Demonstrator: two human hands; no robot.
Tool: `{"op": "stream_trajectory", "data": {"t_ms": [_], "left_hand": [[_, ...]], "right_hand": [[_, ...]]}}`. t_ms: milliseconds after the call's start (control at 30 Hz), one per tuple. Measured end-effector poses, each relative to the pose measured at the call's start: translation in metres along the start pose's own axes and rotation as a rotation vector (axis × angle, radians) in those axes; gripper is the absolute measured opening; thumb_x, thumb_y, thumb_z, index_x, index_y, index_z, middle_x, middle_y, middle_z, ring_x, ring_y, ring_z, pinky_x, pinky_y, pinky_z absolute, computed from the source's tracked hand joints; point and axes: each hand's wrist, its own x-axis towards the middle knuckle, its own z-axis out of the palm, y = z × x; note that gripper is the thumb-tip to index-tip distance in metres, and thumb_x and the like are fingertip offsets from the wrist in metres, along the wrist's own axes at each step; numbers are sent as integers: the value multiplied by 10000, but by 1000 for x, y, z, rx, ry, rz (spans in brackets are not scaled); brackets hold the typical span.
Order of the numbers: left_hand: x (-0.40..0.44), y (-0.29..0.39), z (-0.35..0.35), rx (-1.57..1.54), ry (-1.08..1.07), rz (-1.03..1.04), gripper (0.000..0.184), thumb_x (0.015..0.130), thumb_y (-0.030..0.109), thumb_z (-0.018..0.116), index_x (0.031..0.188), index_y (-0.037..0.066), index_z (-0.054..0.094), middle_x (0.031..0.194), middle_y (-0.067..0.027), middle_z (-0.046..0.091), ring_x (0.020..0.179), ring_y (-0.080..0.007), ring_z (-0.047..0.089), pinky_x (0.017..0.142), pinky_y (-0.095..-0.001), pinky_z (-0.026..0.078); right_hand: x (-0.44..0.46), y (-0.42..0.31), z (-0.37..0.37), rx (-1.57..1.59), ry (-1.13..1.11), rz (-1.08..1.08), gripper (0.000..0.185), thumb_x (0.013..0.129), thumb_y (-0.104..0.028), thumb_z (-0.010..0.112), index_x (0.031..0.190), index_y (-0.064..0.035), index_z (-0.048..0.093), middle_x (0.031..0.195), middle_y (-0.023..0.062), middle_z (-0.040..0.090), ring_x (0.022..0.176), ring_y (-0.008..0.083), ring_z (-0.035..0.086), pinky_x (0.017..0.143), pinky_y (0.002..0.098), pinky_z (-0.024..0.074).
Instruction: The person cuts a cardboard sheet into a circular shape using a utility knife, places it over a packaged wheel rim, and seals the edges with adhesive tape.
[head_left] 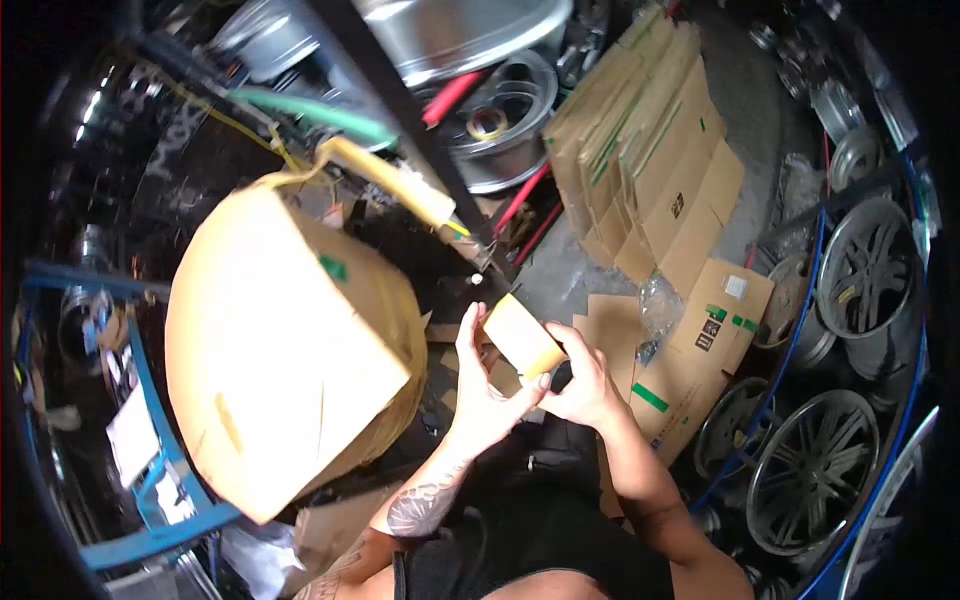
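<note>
A wide roll of yellow packing tape (522, 336) is held in front of my body, with its outer face turned up. My left hand (484, 388) grips its left side, thumb at the near edge and fingers up along the far side. Around the right side and near end curls my right hand (584, 384). Both thumbs come close together at the near corner of the roll. To the left of my hands stands a large round bundle wrapped in cardboard (290, 340), with yellow tape around its side and a green tape piece on it.
Flattened cardboard boxes (660, 150) lean in a stack ahead on the right. Another cardboard box (700, 350) lies on the floor below them. Wheel rims (815, 470) fill a blue-edged rack at right. A dark post (400, 100) rises ahead; a blue metal frame (160, 545) stands at left.
</note>
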Motion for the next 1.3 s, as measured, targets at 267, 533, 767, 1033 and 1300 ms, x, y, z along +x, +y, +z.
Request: {"op": "stream_trajectory", "data": {"t_ms": [267, 533, 767, 1033, 1300], "left_hand": [[-133, 57, -88, -270, 77, -55, 1147, 727, 195, 962, 1611, 73, 241, 1434, -189, 503, 1319, -279, 573, 1076, -446, 536], [-181, 52, -120, -161, 184, 110, 1095, 694, 180, 957, 1572, 79, 310, 1501, -157, 429, 1366, -279, 517, 1047, -424, 554], [-185, 65, -144, 147, 287, 200, 1077, 673, 162, 958, 1553, 70, 344, 1487, -174, 448, 1350, -292, 533, 1085, -433, 503], [-188, 76, -159, 237, 358, 183, 1008, 629, 238, 979, 1499, 122, 484, 1487, -247, 470, 1394, -403, 506, 1112, -480, 483], [-185, 76, -163, 278, 326, 172, 984, 620, 237, 972, 1484, 140, 512, 1468, -227, 497, 1355, -398, 551, 1087, -472, 514]], "right_hand": [[-77, -128, 74, -7, -144, -116, 899, 739, -156, 885, 1494, 0, 423, 1365, 246, 620, 1240, 407, 657, 1027, 447, 547], [-53, -206, 57, -107, -519, -433, 707, 837, -141, 821, 1464, -30, 515, 1309, 254, 632, 1196, 429, 654, 1021, 446, 543], [-36, -234, 85, -245, -429, -396, 309, 858, -30, 799, 1158, -59, 727, 1170, 186, 719, 890, 315, 758, 790, 360, 604], [-29, -230, 102, -307, -387, -496, 240, 835, -74, 815, 1052, -65, 713, 1324, 192, 669, 1006, 356, 740, 818, 395, 610], [-17, -224, 91, -366, -533, -617, 228, 836, -113, 829, 1030, -61, 724, 1311, 186, 684, 990, 342, 736, 839, 405, 602]]}}
